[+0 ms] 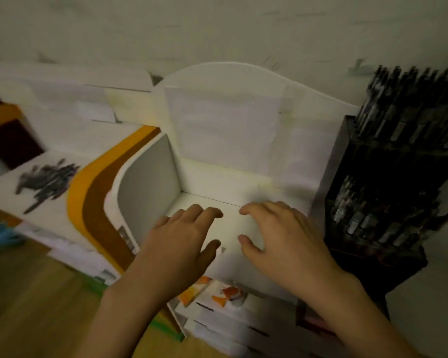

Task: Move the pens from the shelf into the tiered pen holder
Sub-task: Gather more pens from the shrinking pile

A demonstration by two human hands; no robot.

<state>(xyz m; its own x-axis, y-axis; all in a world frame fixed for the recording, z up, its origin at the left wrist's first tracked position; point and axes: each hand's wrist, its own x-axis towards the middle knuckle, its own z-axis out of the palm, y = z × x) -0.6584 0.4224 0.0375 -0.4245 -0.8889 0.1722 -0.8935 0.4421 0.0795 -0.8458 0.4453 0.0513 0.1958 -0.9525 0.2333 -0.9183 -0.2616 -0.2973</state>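
Observation:
A white shelf unit (243, 130) with a curved back panel stands in the middle against the wall. Both hands hover over its flat white surface, palms down, fingers loosely spread. My left hand (184, 241) is on the left and my right hand (277, 233) on the right, and neither holds anything. A black tiered pen holder (383, 202) stands to the right of the shelf, filled with several dark pens (409, 109) in its upper and lower tiers. No pen shows on the shelf surface between the hands.
White boxes with orange and brown stripes (93, 197) are stacked to the left, one printed with a picture of pens (47, 182). White drawers (217, 321) sit below the shelf. A wooden floor (36, 293) lies at the lower left. The picture is blurred.

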